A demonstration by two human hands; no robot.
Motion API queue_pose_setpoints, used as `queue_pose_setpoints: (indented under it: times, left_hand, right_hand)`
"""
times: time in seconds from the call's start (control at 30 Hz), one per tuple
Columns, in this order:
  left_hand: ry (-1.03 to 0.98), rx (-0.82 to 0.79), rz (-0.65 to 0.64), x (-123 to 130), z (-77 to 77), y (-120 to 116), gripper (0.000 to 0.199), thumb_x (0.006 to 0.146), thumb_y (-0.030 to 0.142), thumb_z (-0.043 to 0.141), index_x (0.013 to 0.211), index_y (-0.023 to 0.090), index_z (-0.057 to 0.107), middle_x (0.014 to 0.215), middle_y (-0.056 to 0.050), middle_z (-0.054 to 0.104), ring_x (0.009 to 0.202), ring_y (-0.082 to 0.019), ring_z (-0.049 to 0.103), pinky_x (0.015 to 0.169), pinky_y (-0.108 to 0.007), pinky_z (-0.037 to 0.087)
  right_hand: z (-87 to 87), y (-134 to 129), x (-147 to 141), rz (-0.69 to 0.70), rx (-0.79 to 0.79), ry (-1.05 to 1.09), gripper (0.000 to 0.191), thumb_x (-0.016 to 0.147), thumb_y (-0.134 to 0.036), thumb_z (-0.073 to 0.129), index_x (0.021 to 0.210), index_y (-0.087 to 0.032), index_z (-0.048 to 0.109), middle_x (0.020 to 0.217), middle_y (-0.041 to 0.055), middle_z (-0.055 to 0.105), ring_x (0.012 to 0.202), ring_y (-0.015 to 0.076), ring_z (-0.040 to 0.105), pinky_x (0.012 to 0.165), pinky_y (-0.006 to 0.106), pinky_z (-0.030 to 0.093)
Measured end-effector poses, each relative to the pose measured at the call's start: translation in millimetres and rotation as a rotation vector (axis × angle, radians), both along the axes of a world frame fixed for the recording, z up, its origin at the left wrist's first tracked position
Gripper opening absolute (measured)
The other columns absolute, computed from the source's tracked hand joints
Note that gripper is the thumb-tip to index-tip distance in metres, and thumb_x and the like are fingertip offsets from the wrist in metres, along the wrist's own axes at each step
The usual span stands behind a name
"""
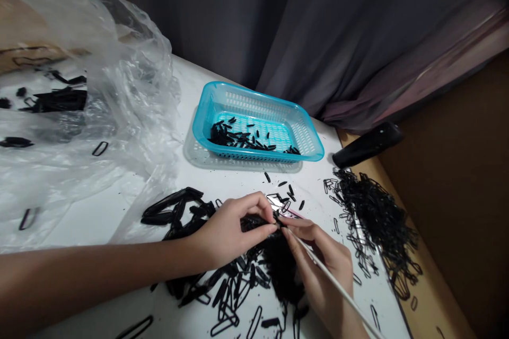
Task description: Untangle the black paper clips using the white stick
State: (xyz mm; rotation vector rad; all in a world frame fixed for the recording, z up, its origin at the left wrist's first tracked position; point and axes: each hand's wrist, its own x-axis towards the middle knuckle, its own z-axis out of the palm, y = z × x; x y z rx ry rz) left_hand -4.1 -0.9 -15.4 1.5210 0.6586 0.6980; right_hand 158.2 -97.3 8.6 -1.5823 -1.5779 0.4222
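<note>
Near the middle of the white table, my left hand [233,228] and my right hand [324,254] meet fingertip to fingertip. Thumb and index finger of the left hand are pinched on a small dark piece too small to make out. The right fingers are also pressed together at that spot, beside a thin white cable [336,282] that runs down to the lower right. Beneath the hands lies a heap of black pieces and loops [238,280]. A pinkish, shiny object [294,213] is partly hidden behind the fingertips.
A blue basket [318,148] holding small black pieces [238,139] stands beyond the hands. Clear plastic bags [135,90] cover the left side. At the right are a pile of black loops [374,217] and a black cylindrical object [366,145]. A dark curtain [222,16] hangs behind.
</note>
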Motion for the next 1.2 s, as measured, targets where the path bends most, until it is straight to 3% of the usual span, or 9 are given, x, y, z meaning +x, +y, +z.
queue_pose_setpoints:
  times: [0.17,0.37,0.47,0.67,1.2]
  left_hand:
    - [-0.006,0.040,0.000,1,1.2,0,0.010,0.082,0.011,0.063,0.078,0.020,0.058,0.079,0.005,0.066,0.077,-0.011,0.062,0.076,-0.021,0.047]
    - [-0.019,0.073,-0.021,0,0.0,-1,0.010,0.083,0.011,0.061,0.079,0.020,0.058,0.080,0.005,0.065,0.078,-0.011,0.061,0.076,-0.022,0.047]
    - [-0.016,0.054,0.000,0,1.0,-1,0.009,0.083,0.015,0.063,0.079,0.020,0.057,0.078,0.005,0.064,0.076,-0.011,0.059,0.076,-0.022,0.047]
    - [-0.022,0.050,-0.005,-1,1.3,-1,0.009,0.083,0.015,0.063,0.079,0.020,0.056,0.078,0.005,0.063,0.074,-0.011,0.058,0.075,-0.022,0.047]
    - [-0.009,0.096,-0.021,-2,1.9,-2,0.008,0.082,0.016,0.062,0.077,0.020,0.057,0.079,0.002,0.067,0.076,-0.014,0.063,0.077,-0.026,0.049]
  right_hand:
    - [0.2,1,-2,-0.099,-0.155,0.267,0.011,0.088,-0.026,0.065,0.077,-0.025,0.068,0.098,0.0002,0.077,0.095,0.0169,0.072,0.077,0.022,0.058]
    - [3.6,7,3,-0.159,-0.200,0.431,0.011,0.082,-0.030,0.072,0.073,-0.024,0.069,0.093,0.0018,0.078,0.098,0.0187,0.072,0.086,0.025,0.057]
    - [6.6,4,7,-0.124,-0.166,0.411,0.007,0.083,-0.028,0.072,0.077,-0.025,0.070,0.098,0.0013,0.078,0.099,0.0187,0.072,0.087,0.028,0.056]
    - [10.5,-3,10,0.039,-0.101,0.157,0.008,0.085,-0.020,0.070,0.082,-0.027,0.070,0.107,0.0003,0.073,0.101,0.0180,0.069,0.090,0.032,0.054]
    - [6.7,0,10,0.058,-0.149,0.230,0.005,0.085,-0.021,0.070,0.084,-0.025,0.071,0.101,0.0032,0.076,0.099,0.0217,0.071,0.099,0.044,0.052]
